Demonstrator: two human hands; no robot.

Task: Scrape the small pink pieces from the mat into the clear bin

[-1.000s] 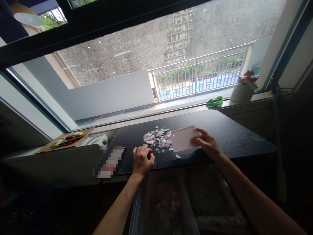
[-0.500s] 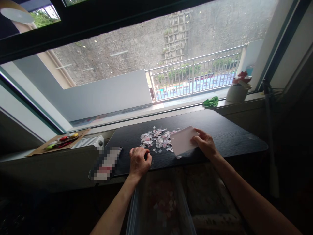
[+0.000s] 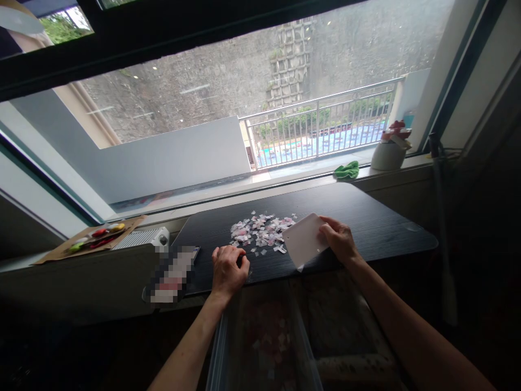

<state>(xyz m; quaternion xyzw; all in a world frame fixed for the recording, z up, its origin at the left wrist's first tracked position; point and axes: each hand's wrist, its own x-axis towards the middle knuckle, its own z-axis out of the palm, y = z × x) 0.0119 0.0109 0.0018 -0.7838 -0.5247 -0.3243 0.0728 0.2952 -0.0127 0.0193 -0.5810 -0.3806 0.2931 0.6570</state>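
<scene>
On the dark table (image 3: 366, 217) lies a loose heap of small white and pinkish pieces (image 3: 260, 231). My right hand (image 3: 337, 239) pinches a flat white plastic scraper (image 3: 306, 239) with rounded corners and a small hole. The scraper stands tilted at the heap's right side, its lower end near the front edge; one small piece (image 3: 300, 268) shows just below it. My left hand (image 3: 230, 269) rests at the front edge, left of the scraper, fingers curled in and thumb bent toward them. Whatever those fingers hold, if anything, is hidden.
Below the table edge stands a clear plastic bin (image 3: 260, 347) with similar pieces inside. A second, dark container (image 3: 345, 326) is beside it. A phone (image 3: 175, 277), partly blurred, lies at the table's left end. A green cloth (image 3: 347, 170) and a white jug (image 3: 388, 155) are on the sill.
The scraper has tilted slightly in my right hand, and the small piece at its lower edge sits a bit lower. My left hand keeps its place. The whole view has shifted slightly.
</scene>
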